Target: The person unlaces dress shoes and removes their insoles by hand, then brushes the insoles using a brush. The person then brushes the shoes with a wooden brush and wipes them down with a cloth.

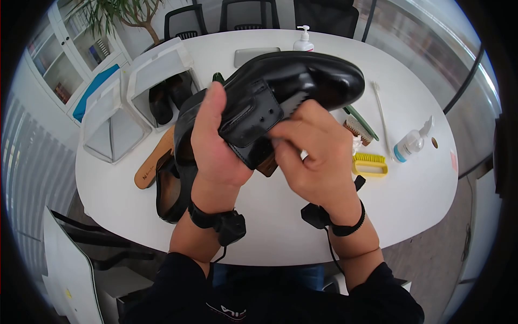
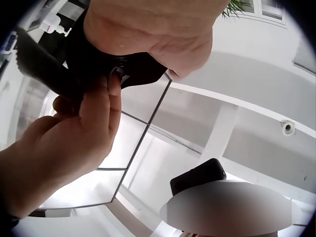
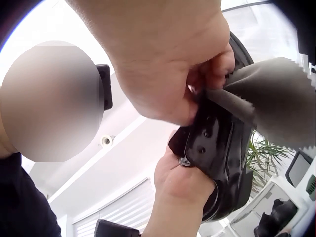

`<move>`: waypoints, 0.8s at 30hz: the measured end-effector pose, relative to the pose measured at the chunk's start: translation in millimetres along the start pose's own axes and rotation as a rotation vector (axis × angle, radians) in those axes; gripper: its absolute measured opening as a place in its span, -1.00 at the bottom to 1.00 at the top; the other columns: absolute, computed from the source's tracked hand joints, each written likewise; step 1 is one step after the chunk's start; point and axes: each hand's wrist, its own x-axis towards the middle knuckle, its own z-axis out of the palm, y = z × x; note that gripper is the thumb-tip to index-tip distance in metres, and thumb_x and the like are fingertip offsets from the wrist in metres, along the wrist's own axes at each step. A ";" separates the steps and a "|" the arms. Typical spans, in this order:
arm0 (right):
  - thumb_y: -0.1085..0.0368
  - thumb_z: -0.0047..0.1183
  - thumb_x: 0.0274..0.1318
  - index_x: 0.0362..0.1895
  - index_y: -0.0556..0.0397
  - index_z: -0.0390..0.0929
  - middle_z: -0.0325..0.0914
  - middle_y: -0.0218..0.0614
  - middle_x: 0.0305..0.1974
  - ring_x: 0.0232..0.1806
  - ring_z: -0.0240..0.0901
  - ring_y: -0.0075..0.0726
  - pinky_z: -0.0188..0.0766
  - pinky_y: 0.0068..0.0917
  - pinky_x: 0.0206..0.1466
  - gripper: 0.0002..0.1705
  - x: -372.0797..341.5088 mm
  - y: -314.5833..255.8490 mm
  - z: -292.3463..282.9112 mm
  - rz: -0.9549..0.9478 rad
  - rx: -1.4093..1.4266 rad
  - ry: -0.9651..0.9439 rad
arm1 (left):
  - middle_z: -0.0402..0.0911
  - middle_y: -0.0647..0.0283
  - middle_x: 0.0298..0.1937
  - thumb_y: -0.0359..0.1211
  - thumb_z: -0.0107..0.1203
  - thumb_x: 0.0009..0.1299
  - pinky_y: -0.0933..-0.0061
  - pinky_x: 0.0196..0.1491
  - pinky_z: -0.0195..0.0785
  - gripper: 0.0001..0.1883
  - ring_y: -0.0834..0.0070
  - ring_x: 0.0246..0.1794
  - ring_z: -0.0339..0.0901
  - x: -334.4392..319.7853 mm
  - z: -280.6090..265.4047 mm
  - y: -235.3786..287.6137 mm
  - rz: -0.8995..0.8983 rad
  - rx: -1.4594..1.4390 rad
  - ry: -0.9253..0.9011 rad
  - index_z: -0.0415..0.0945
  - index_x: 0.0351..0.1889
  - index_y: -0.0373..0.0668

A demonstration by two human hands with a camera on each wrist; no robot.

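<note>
A glossy black shoe (image 1: 318,75) with a wide strap (image 1: 253,116) is held above the table, its toe pointing right. My left hand (image 1: 216,146) grips it from below near the heel, thumb up beside the strap. My right hand (image 1: 318,151) pinches a grey cloth (image 1: 294,103) with zigzag edges at the strap's end. In the right wrist view the cloth (image 3: 276,98) hangs out from my curled right fingers, beside the strap's holes. The left wrist view shows my right hand (image 2: 74,133) with fingertips against the dark shoe.
Another black shoe (image 1: 171,189) and a wooden piece (image 1: 154,162) lie at the left, near two white boxes (image 1: 116,121). At the right are a yellow brush (image 1: 370,165), a green-handled brush (image 1: 362,123), a long white stick (image 1: 382,110) and a clear bottle (image 1: 410,146). A pump bottle (image 1: 304,40) stands behind.
</note>
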 end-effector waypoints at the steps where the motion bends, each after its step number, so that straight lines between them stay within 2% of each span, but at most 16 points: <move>1: 0.56 0.28 -0.14 -0.29 0.04 0.73 0.52 -0.31 -0.37 -0.40 0.52 -0.15 0.45 -0.31 -0.40 -0.76 0.9 -0.4 -0.9 -0.086 0.013 -0.071 | 0.65 -0.01 0.25 0.06 -0.12 0.68 0.16 0.23 0.55 -0.32 0.17 0.17 0.67 1.3 -3.2 1.8 -0.024 -0.005 -0.099 0.44 0.36 -0.44; 3: 0.55 0.30 -0.15 -0.29 0.03 0.74 0.52 -0.32 -0.37 -0.39 0.52 -0.15 0.44 -0.32 -0.40 -0.74 0.3 2.4 8.1 -0.114 -0.021 0.007 | 0.65 0.01 0.25 0.11 -0.16 0.68 0.20 0.19 0.56 -0.29 0.19 0.17 0.66 0.5 -1.3 -0.7 -0.048 -0.010 -0.198 0.44 0.37 -0.42; 5: 0.56 0.32 -0.16 -0.24 0.04 0.76 0.50 -0.32 -0.38 -0.38 0.50 -0.12 0.43 -0.32 -0.37 -0.70 1.3 1.8 11.2 -0.118 -0.105 0.133 | 0.69 0.15 0.16 -0.13 -0.10 0.71 0.32 0.15 0.57 -0.55 0.40 0.11 0.67 -6.2 8.6 -10.8 -0.033 0.168 -0.004 0.53 0.28 -0.29; 6: 0.58 0.31 -0.15 -0.23 0.09 0.75 0.51 -0.30 -0.35 -0.35 0.52 -0.12 0.44 -0.31 -0.36 -0.70 -0.5 1.5 8.0 -0.067 -0.104 0.130 | 0.65 0.17 0.12 0.10 0.16 0.54 0.37 0.04 0.56 -0.29 0.35 -0.02 0.65 -13.4 0.9 -1.8 -0.164 0.400 -0.127 0.44 0.38 -0.32; 8: 0.61 0.29 -0.18 -0.24 0.14 0.73 0.51 -0.26 -0.34 -0.34 0.53 -0.10 0.46 -0.30 -0.33 -0.70 0.9 5.0 7.9 -0.085 -0.063 0.199 | 0.62 0.24 0.07 -0.04 0.45 0.35 0.44 0.03 0.54 -0.22 0.45 -0.04 0.60 -11.1 9.0 0.1 -0.290 0.725 -0.198 0.42 0.39 -0.30; 9: 0.61 0.29 -0.18 -0.24 0.14 0.73 0.51 -0.26 -0.34 -0.34 0.53 -0.10 0.46 -0.30 -0.33 -0.70 0.8 3.9 8.8 -0.085 -0.064 0.192 | 0.54 0.38 0.04 -0.13 0.59 0.24 0.49 0.18 0.42 -0.27 0.57 0.08 0.48 -11.8 22.9 5.5 -0.376 0.621 -0.194 0.47 0.26 -0.26; 10: 0.61 0.28 -0.20 -0.24 0.15 0.73 0.51 -0.25 -0.35 -0.34 0.53 -0.10 0.47 -0.29 -0.32 -0.69 0.9 2.3 9.2 -0.087 -0.122 0.210 | 0.54 0.38 0.04 -0.13 0.59 0.24 0.49 0.18 0.42 -0.27 0.57 0.08 0.48 -11.7 22.7 1.4 -0.374 0.615 -0.192 0.47 0.26 -0.26; 12: 0.62 0.26 -0.21 -0.24 0.16 0.72 0.51 -0.24 -0.35 -0.34 0.54 -0.10 0.48 -0.29 -0.31 -0.68 3.1 0.1 8.0 -0.091 -0.181 0.227 | 0.56 0.36 0.06 -0.09 0.53 0.32 0.52 0.09 0.44 -0.30 0.60 0.08 0.48 -10.0 23.2 -10.5 -0.090 0.720 -0.251 0.48 0.27 -0.26; 15: 0.61 0.23 -0.25 -0.28 0.14 0.72 0.50 -0.25 -0.37 -0.35 0.53 -0.10 0.47 -0.28 -0.32 -0.69 6.7 -2.4 -0.2 -0.173 -0.191 0.167 | 0.59 0.35 0.05 -0.04 0.48 0.38 0.52 0.07 0.45 -0.34 0.61 0.06 0.50 -11.0 18.5 -19.0 -0.050 0.553 -0.126 0.49 0.27 -0.25; 16: 0.61 0.22 -0.26 -0.29 0.12 0.72 0.51 -0.26 -0.37 -0.37 0.52 -0.11 0.46 -0.28 -0.34 -0.69 6.9 -4.0 -6.9 -0.189 -0.128 0.041 | 0.59 0.35 0.05 -0.04 0.48 0.38 0.52 0.07 0.45 -0.34 0.61 0.06 0.50 -11.2 12.0 -18.1 -0.046 0.550 -0.126 0.49 0.27 -0.25; 17: 0.60 0.20 -0.27 -0.31 0.11 0.72 0.51 -0.27 -0.37 -0.38 0.52 -0.11 0.46 -0.27 -0.36 -0.70 7.6 -5.3 -12.8 -0.202 -0.067 -0.084 | 0.62 0.30 0.11 -0.06 0.39 0.46 0.43 0.14 0.46 -0.36 0.54 0.10 0.54 -11.2 3.0 -15.1 -0.055 0.524 -0.143 0.46 0.32 -0.27; 18: 0.60 0.20 -0.27 -0.31 0.11 0.72 0.51 -0.27 -0.37 -0.38 0.52 -0.11 0.46 -0.27 -0.36 -0.70 8.5 -6.5 -16.7 -0.203 -0.071 -0.079 | 0.65 0.24 0.16 -0.09 0.30 0.53 0.34 0.22 0.47 -0.38 0.46 0.15 0.59 -10.2 -1.2 -13.8 -0.068 0.500 -0.164 0.43 0.38 -0.30; 20: 0.61 0.18 -0.28 -0.33 0.08 0.71 0.51 -0.28 -0.37 -0.43 0.50 -0.10 0.43 -0.26 -0.40 -0.70 7.6 -8.2 -22.4 -0.130 -0.235 -0.118 | 0.65 0.23 0.15 -0.14 0.24 0.56 0.31 0.23 0.49 -0.44 0.45 0.14 0.60 -8.7 6.5 -17.7 -0.057 0.457 -0.149 0.45 0.36 -0.31; 21: 0.60 0.20 -0.23 -0.31 0.05 0.74 0.52 -0.29 -0.38 -0.45 0.51 -0.09 0.45 -0.28 -0.40 -0.69 6.0 -0.5 -19.7 -0.120 -0.313 0.011 | 0.65 0.22 0.16 -0.19 0.23 0.56 0.31 0.23 0.50 -0.47 0.44 0.14 0.61 -8.7 10.0 -18.7 -0.048 0.425 -0.125 0.45 0.36 -0.32; 22: 0.60 0.20 -0.23 -0.31 0.05 0.74 0.52 -0.29 -0.38 -0.45 0.51 -0.09 0.45 -0.28 -0.40 -0.69 5.6 4.4 -16.3 -0.121 -0.310 0.010 | 0.65 0.21 0.16 -0.24 0.21 0.56 0.30 0.23 0.51 -0.50 0.43 0.13 0.62 -9.1 11.3 -18.8 -0.033 0.391 -0.099 0.45 0.36 -0.33; 24: 0.57 0.24 -0.20 -0.29 0.04 0.74 0.52 -0.32 -0.38 -0.44 0.53 -0.11 0.49 -0.32 -0.39 -0.71 6.4 10.2 -11.9 -0.044 -0.417 0.304 | 0.65 0.17 0.18 -0.36 0.17 0.54 0.28 0.23 0.52 -0.52 0.37 0.15 0.63 -11.2 9.1 -17.0 -0.032 0.329 -0.136 0.43 0.37 -0.35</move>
